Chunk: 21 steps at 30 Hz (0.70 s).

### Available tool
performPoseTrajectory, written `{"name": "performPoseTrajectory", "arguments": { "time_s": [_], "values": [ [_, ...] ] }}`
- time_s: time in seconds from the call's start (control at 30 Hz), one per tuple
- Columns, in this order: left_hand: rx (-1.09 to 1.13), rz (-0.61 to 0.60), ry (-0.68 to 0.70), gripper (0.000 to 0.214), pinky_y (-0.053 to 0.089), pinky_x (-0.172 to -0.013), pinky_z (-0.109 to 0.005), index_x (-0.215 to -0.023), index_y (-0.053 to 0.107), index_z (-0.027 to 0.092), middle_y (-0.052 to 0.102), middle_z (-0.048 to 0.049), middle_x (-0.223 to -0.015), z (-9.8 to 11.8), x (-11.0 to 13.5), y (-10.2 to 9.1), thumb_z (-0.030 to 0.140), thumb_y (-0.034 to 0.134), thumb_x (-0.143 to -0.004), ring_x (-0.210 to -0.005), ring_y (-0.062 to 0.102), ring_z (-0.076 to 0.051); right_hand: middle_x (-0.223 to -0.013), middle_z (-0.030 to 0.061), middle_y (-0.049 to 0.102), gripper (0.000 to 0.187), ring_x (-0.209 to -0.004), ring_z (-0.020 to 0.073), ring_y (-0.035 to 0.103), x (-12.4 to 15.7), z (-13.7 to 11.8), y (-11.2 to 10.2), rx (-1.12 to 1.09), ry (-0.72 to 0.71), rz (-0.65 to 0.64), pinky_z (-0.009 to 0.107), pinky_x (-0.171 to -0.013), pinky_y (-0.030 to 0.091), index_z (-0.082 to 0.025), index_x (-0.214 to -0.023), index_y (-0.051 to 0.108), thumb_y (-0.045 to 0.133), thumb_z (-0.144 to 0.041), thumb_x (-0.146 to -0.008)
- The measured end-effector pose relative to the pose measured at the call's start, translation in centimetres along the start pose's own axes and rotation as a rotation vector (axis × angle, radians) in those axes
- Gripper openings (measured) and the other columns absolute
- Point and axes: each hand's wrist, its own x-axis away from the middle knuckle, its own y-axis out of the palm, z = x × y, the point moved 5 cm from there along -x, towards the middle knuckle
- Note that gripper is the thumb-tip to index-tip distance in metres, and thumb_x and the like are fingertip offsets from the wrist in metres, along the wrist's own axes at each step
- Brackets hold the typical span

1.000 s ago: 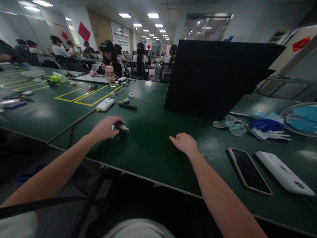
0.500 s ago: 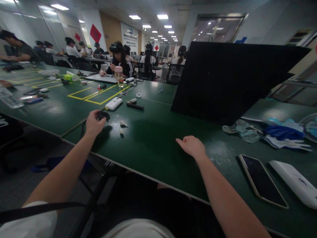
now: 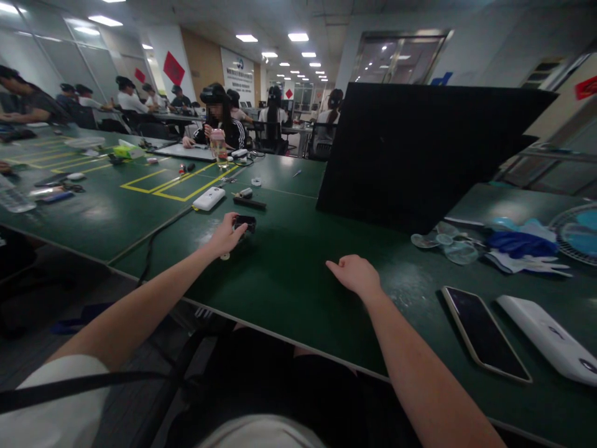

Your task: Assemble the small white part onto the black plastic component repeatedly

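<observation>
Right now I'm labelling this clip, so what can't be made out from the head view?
- Small black object at the left hand: too small to identify; fingers cover part.
- Right hand: curled on the green table, palm hidden.
- White device: cut by the right edge.
- Behind the black board: blocked.

Dim room, ceiling panels (image 3: pixel 246 38) glaring, edges warped.

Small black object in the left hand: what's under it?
Under the small black object is bare green table; a small pale piece lies below the left hand. Whatever is beneath the palm is covered.
</observation>
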Motion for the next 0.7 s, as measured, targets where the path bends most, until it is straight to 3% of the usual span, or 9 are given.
{"name": "performPoseTrajectory", "arguments": {
  "time_s": [0.1,0.2,0.47,0.6,0.7],
  "values": [
    [-0.066,-0.138,0.039,0.052,0.050,-0.095,-0.046,-0.135,0.040,0.019,0.066,-0.0161,-0.121,2.7,-0.1,3.5,0.046,0.052,-0.092,-0.108,0.067,-0.029,-0.068,0.0058,0.066,0.047,-0.058,0.0190,0.062,-0.2,0.3,-0.4,-0.038,0.025,0.009,0.031,-0.052,0.048,-0.021,-0.066,0.061,0.054,-0.062,-0.088],
    [-0.135,-0.257,0.077,0.051,0.051,-0.093,-0.045,-0.136,0.038,0.019,0.067,-0.0175,-0.120,6.1,0.7,7.1,0.045,0.051,-0.094,-0.106,0.068,-0.030,-0.068,0.0063,0.066,0.051,-0.059,0.0188,0.061,-0.3,1.3,-1.9,-0.128,0.105,0.130,0.031,-0.054,0.046,-0.021,-0.064,0.060,0.049,-0.062,-0.091],
    [-0.088,-0.582,0.328,0.048,0.053,-0.089,-0.038,-0.135,0.042,0.020,0.067,-0.0140,-0.119,18.6,6.9,16.8,0.046,0.051,-0.095,-0.104,0.068,-0.026,-0.062,0.0080,0.064,0.063,-0.056,0.0189,0.057,0.1,4.4,-5.1,-0.453,0.182,0.484,0.032,-0.060,0.042,-0.021,-0.061,0.059,0.036,-0.070,-0.094],
    [-0.063,-0.606,0.353,0.049,0.052,-0.092,-0.040,-0.133,0.046,0.019,0.066,-0.0134,-0.120,21.9,8.8,18.7,0.047,0.054,-0.094,-0.108,0.065,-0.027,-0.061,0.0090,0.065,0.071,-0.059,0.0214,0.058,0.5,4.9,-6.3,-0.492,0.175,0.679,0.034,-0.063,0.040,-0.020,-0.059,0.060,0.029,-0.074,-0.092],
    [0.061,-0.566,0.340,0.047,0.049,-0.099,-0.041,-0.132,0.046,0.021,0.063,-0.0124,-0.125,21.8,8.1,17.8,0.046,0.056,-0.093,-0.115,0.062,-0.026,-0.062,0.0080,0.064,0.072,-0.059,0.0208,0.058,0.9,4.6,-6.9,-0.549,0.131,0.719,0.033,-0.061,0.040,-0.020,-0.065,0.063,0.026,-0.075,-0.092]
  ]
}}
